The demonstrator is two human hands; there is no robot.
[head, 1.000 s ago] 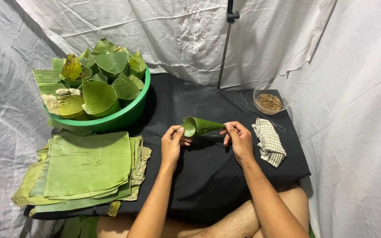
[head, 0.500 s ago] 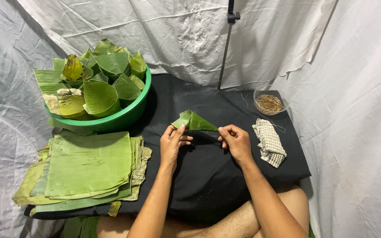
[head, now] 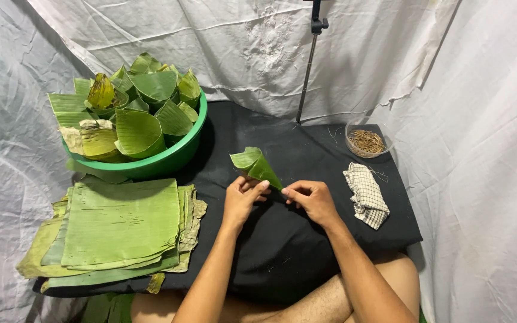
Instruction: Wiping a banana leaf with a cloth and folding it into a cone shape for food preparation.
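checked cloth point(head: 366, 195), bowl of sticks point(head: 366, 141)

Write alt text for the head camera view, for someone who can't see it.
Two bare hands, left and right, pinch a green leaf cone over a black cloth. A green basin of folded leaves sits above stacked flat leaves on the left.

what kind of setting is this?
Probably a makeshift floor workspace for leaf folding: wrinkled white sheets hung all round, a black cloth as work surface, and a stack of cut green leaf sheets.
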